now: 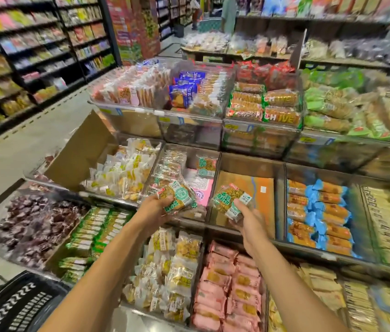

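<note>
Two handfuls: clear snack packets with green labels, a left bunch (180, 197) and a right bunch (230, 202), both held in the air over the middle tier of the display.
Where they hang: the left bunch is above the half-filled bin (190, 164) that holds more of the same packets. The right bunch is over the near edge of the orange-floored bin (258, 188) just beside it.
Left hand (156, 208): fingers curled under and round its bunch, with several packets fanning out past the grip.
Right hand (249, 224): thumb pressed on top of a packet. The other fingers are hidden beneath, so it looks like a clamp from above and below.
Step in hand: most likely carrying stock across to lay in the orange-floored bin.
Doing it well: bring each bunch down close to the bin floor before loosening the grip, since the slick wrappers would slide and scatter. Set them label-up in a row against the divider, one hand at a time, so the loose outer packets of the left bunch do not spill.
Arms: both bare forearms reach forward and up from the lower edge, angled in towards each other, with the wrists about level and near one another.
Around: blue-wrapped packets (318, 216) to the right, pink packets (227, 283) on the tier below, and a black basket (19, 305) at the lower left.
</note>
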The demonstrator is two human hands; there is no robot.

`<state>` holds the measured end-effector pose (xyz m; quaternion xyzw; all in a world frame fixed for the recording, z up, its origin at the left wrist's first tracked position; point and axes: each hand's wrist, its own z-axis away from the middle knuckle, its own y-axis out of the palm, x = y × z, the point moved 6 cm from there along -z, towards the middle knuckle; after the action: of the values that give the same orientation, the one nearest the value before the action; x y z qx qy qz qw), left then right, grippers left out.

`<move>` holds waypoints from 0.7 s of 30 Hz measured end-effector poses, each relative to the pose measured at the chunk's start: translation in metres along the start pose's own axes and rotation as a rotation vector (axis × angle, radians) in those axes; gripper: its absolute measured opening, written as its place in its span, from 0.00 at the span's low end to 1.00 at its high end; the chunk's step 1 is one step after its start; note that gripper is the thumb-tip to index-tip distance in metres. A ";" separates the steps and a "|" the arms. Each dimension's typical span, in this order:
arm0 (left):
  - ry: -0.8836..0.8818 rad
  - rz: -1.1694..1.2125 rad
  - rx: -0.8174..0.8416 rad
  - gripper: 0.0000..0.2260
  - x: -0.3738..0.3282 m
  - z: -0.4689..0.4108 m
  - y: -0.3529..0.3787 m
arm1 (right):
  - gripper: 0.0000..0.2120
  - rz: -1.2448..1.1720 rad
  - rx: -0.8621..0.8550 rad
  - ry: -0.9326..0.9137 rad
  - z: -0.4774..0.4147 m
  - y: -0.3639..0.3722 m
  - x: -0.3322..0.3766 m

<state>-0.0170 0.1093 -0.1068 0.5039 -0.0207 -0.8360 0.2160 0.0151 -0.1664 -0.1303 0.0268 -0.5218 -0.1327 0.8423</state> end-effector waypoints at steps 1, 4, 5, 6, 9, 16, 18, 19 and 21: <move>0.014 -0.017 -0.004 0.09 -0.007 -0.012 0.001 | 0.26 0.028 -0.039 -0.041 -0.004 0.005 0.000; 0.051 -0.096 0.024 0.08 -0.025 -0.036 0.010 | 0.26 0.031 -0.127 -0.119 -0.017 0.018 -0.002; 0.063 -0.145 0.030 0.07 -0.030 -0.041 0.012 | 0.21 0.035 -0.166 -0.149 -0.019 0.021 0.000; 0.070 -0.196 0.042 0.06 -0.034 -0.048 0.015 | 0.18 0.043 -0.210 -0.170 -0.021 0.022 0.000; 0.081 -0.288 0.085 0.10 -0.039 -0.074 0.023 | 0.13 0.141 -0.354 -0.205 -0.025 0.021 -0.002; 0.113 -0.522 0.100 0.13 -0.038 -0.114 0.059 | 0.43 0.177 -0.400 -0.211 -0.047 0.020 -0.033; 0.152 -0.687 0.097 0.08 -0.034 -0.126 0.065 | 0.48 0.163 -0.367 -0.178 -0.054 0.023 -0.042; 0.183 -0.769 0.097 0.06 -0.032 -0.131 0.068 | 0.47 0.163 -0.354 -0.185 -0.044 0.031 -0.032; 0.183 -0.839 0.096 0.05 -0.028 -0.142 0.072 | 0.41 0.244 -0.356 -0.202 -0.037 0.040 -0.024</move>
<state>0.1392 0.0811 -0.1351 0.5502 0.1664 -0.8014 -0.1651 0.0458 -0.1248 -0.1612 -0.1988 -0.5713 -0.1216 0.7870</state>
